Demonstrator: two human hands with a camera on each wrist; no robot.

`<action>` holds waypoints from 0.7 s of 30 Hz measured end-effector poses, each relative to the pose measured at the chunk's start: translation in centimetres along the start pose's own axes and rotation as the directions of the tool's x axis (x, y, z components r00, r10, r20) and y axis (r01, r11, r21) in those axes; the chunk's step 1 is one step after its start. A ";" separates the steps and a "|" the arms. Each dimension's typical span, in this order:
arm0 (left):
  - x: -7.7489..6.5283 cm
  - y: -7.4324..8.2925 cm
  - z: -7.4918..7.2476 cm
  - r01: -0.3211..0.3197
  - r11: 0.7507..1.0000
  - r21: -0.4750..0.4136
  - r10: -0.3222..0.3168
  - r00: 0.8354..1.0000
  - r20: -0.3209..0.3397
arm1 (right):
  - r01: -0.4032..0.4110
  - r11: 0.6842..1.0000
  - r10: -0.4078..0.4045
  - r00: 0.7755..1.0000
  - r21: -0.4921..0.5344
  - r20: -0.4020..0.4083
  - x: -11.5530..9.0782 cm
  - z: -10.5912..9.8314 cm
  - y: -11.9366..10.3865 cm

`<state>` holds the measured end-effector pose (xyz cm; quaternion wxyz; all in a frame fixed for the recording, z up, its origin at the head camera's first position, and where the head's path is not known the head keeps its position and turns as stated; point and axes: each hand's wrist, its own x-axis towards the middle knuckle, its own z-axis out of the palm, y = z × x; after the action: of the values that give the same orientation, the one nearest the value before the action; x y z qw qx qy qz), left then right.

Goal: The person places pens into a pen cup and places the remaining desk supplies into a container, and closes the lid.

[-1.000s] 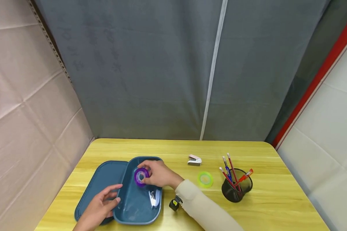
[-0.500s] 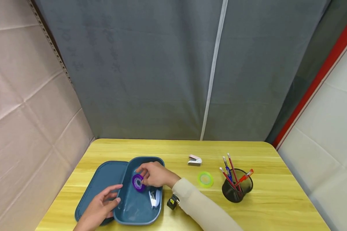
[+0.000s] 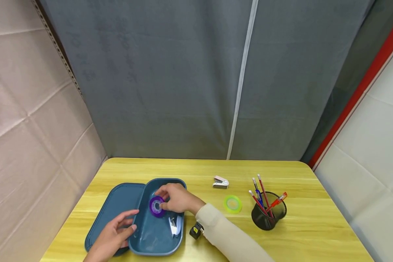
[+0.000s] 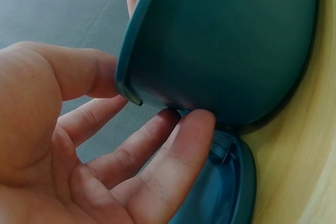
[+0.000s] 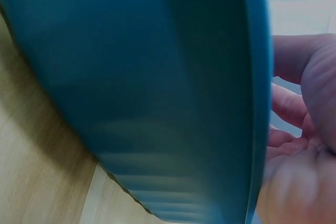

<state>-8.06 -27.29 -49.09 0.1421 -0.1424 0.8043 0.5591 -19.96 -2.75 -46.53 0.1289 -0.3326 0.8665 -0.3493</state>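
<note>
In the head view my right hand (image 3: 175, 198) reaches into a deep blue plastic box (image 3: 154, 247), pinching a purple tape roll (image 3: 154, 211) between thumb and fingers. A light-blue and white stapler (image 3: 175, 225) lies in the box below that hand. My left hand (image 3: 112, 233) is at the box's left side, fingertips at the rim. The left wrist view shows its loosely extended fingers (image 4: 189, 140) against the outer wall. From the right wrist, the box wall (image 5: 157, 77) hides the tape and most of the right fingers.
A flat blue lid (image 3: 118, 203) lies left of the box, partly under its edge. To the right are a white stapler (image 3: 220, 182), a yellow-green tape roll (image 3: 232, 203) and a black mesh pen cup (image 3: 263, 220) with pencils and pens.
The purple tape roll has moved slightly left and lower inside the box, with the right hand following it. My left hand has stayed at the box's side.
</note>
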 end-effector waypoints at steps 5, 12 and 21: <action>0.0 0.0 0.0 -0.003 1.000 0.006 0.003 1.000 0.001 | -0.002 1.000 0.002 1.000 -0.010 -0.009 -0.1 0.0 0.0; 0.0 0.0 0.0 -0.001 1.000 0.013 0.001 1.000 -0.002 | 0.022 0.999 -0.021 0.999 0.027 -0.036 -0.5 -0.1 0.0; -0.2 0.1 0.1 0.005 1.000 0.007 -0.005 1.000 -0.014 | 0.051 0.986 -0.036 0.995 0.157 -0.096 -1.0 -0.4 0.9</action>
<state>-7.92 -27.15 -48.95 0.1385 -0.1480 0.8068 0.5550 -19.86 -1.36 -46.86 0.1070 -0.3236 0.8334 -0.4351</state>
